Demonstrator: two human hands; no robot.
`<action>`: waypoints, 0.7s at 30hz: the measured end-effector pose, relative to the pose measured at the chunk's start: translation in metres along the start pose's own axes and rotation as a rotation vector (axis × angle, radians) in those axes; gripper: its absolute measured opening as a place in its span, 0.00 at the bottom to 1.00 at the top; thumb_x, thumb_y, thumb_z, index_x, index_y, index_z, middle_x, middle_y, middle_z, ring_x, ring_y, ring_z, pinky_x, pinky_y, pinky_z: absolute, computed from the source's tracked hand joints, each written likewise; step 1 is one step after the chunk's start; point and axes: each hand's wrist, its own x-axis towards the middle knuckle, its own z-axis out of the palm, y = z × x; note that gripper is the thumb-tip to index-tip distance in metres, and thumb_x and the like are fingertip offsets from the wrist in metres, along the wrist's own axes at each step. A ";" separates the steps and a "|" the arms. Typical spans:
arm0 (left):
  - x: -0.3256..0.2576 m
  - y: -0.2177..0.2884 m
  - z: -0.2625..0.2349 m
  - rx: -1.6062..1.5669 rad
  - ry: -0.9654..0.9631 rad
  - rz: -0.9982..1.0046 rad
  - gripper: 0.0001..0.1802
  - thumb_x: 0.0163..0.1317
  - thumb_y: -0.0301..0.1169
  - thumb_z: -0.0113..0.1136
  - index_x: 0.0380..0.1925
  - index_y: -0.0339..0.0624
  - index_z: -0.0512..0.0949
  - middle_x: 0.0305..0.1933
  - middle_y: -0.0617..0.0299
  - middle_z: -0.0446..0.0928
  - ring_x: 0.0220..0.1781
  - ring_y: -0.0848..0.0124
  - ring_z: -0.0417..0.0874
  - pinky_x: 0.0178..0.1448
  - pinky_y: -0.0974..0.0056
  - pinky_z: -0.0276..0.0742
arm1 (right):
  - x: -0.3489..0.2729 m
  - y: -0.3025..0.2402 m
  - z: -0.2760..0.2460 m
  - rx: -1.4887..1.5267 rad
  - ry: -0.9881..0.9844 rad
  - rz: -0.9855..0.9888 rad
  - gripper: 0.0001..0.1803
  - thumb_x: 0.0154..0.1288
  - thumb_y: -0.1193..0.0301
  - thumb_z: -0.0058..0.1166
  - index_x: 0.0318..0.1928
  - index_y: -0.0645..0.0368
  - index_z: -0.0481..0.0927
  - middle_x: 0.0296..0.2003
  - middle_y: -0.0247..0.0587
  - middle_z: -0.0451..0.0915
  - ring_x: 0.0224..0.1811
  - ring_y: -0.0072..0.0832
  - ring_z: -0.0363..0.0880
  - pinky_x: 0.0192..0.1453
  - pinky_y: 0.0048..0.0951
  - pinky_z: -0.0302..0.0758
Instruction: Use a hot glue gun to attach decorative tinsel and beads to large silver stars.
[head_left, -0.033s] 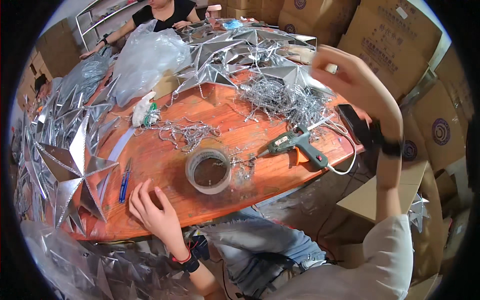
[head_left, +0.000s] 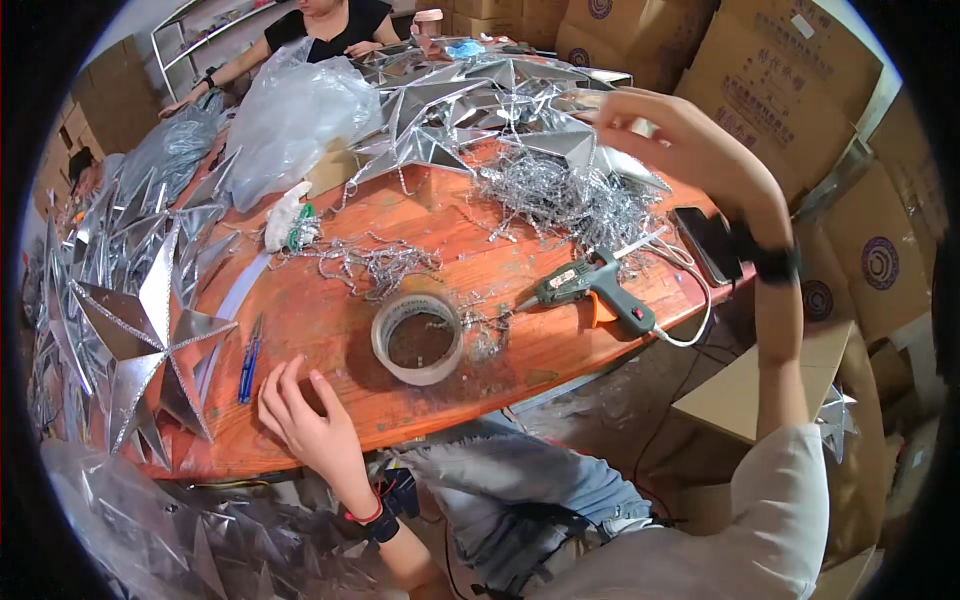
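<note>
My left hand (head_left: 312, 425) rests at the near edge of the orange-red wooden table (head_left: 500, 375), its fingers apart and nothing in them. Just left of it lies a blue pen-like tool (head_left: 248, 372). A wide roll of clear tape (head_left: 416, 372) lies to the hand's right. My right hand (head_left: 680, 140) is raised at the far right, near a pile of silver star decorations (head_left: 490, 90). Its fingers are loosely curved, with a gap between them, and I see nothing held. Below it lies a tangle of silver tinsel cord (head_left: 570, 200).
A green-and-black glue gun (head_left: 600, 290) with a white cord lies beside a dark phone (head_left: 705, 243). Silver stars (head_left: 150, 340) crowd the left side. A clear plastic bag (head_left: 295, 120) stands at the back, before another person (head_left: 325, 30). Cardboard boxes (head_left: 780, 80) line the right.
My right hand has moved a little to the left over the silver stars. My left hand stays in place.
</note>
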 end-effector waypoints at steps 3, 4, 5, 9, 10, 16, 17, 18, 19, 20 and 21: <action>0.001 -0.005 0.000 -0.011 0.018 0.002 0.11 0.60 0.32 0.54 0.42 0.45 0.76 0.50 0.60 0.71 0.56 0.58 0.66 0.58 0.53 0.62 | 0.039 0.086 0.030 -0.183 -0.226 0.184 0.11 0.65 0.65 0.48 0.38 0.58 0.78 0.31 0.37 0.79 0.31 0.26 0.77 0.35 0.26 0.72; 0.001 -0.009 -0.003 -0.011 0.026 -0.005 0.11 0.60 0.32 0.54 0.42 0.45 0.76 0.50 0.60 0.71 0.56 0.58 0.66 0.58 0.53 0.62 | 0.050 0.097 0.040 -0.193 -0.244 0.288 0.12 0.65 0.63 0.49 0.38 0.58 0.79 0.31 0.37 0.79 0.31 0.26 0.77 0.34 0.25 0.72; 0.001 -0.006 -0.001 -0.043 0.026 -0.004 0.11 0.60 0.32 0.54 0.41 0.45 0.76 0.50 0.60 0.70 0.56 0.58 0.66 0.58 0.54 0.62 | 0.052 0.137 0.046 -0.234 -0.259 0.296 0.18 0.62 0.54 0.49 0.35 0.56 0.80 0.27 0.37 0.79 0.29 0.27 0.77 0.32 0.23 0.71; 0.001 -0.002 0.003 -0.073 0.017 0.005 0.10 0.60 0.32 0.54 0.41 0.44 0.76 0.49 0.59 0.70 0.55 0.57 0.66 0.58 0.54 0.63 | 0.065 0.174 0.058 -0.364 -0.544 0.763 0.32 0.51 0.34 0.49 0.27 0.51 0.84 0.18 0.37 0.77 0.26 0.28 0.78 0.26 0.23 0.70; 0.001 -0.004 0.001 -0.063 0.023 -0.003 0.10 0.60 0.32 0.53 0.41 0.44 0.76 0.49 0.59 0.71 0.55 0.57 0.67 0.58 0.54 0.63 | 0.068 0.168 0.062 -0.300 -0.588 0.860 0.33 0.50 0.32 0.49 0.25 0.51 0.84 0.16 0.37 0.76 0.25 0.29 0.78 0.24 0.25 0.70; 0.000 -0.004 0.001 -0.062 0.015 -0.015 0.10 0.61 0.32 0.53 0.41 0.43 0.76 0.49 0.59 0.71 0.54 0.58 0.68 0.58 0.55 0.63 | 0.051 0.206 0.080 0.028 -0.420 0.986 0.34 0.43 0.36 0.60 0.23 0.60 0.80 0.17 0.37 0.74 0.18 0.22 0.69 0.23 0.25 0.67; 0.001 -0.004 0.001 -0.075 0.016 -0.013 0.10 0.60 0.32 0.53 0.41 0.44 0.76 0.49 0.59 0.71 0.54 0.58 0.68 0.58 0.55 0.63 | 0.049 0.211 0.082 0.039 -0.390 0.985 0.34 0.42 0.37 0.62 0.24 0.61 0.80 0.18 0.39 0.74 0.20 0.23 0.70 0.24 0.25 0.68; 0.001 -0.004 0.000 -0.089 0.018 -0.011 0.10 0.60 0.31 0.53 0.41 0.44 0.76 0.49 0.59 0.70 0.54 0.58 0.67 0.57 0.55 0.63 | 0.046 0.215 0.083 0.099 -0.357 0.942 0.35 0.42 0.38 0.62 0.26 0.62 0.80 0.22 0.43 0.76 0.23 0.27 0.73 0.26 0.26 0.70; 0.001 -0.005 0.000 -0.082 0.021 -0.008 0.10 0.60 0.31 0.53 0.41 0.44 0.76 0.49 0.58 0.70 0.54 0.58 0.67 0.57 0.55 0.63 | 0.046 0.216 0.083 0.135 -0.348 0.910 0.36 0.41 0.38 0.63 0.29 0.63 0.80 0.27 0.47 0.77 0.28 0.29 0.74 0.30 0.29 0.70; 0.000 -0.006 0.000 -0.076 0.024 -0.005 0.10 0.60 0.32 0.53 0.41 0.44 0.76 0.49 0.58 0.70 0.55 0.58 0.67 0.57 0.55 0.64 | 0.045 0.216 0.083 0.172 -0.339 0.879 0.37 0.41 0.38 0.63 0.33 0.64 0.79 0.31 0.51 0.77 0.33 0.32 0.74 0.34 0.31 0.71; 0.000 -0.006 0.000 -0.071 0.028 -0.002 0.10 0.60 0.32 0.53 0.41 0.44 0.76 0.50 0.58 0.70 0.55 0.58 0.67 0.57 0.55 0.64 | 0.044 0.217 0.080 0.179 -0.353 0.865 0.40 0.41 0.38 0.64 0.38 0.66 0.78 0.35 0.55 0.77 0.40 0.35 0.74 0.40 0.35 0.70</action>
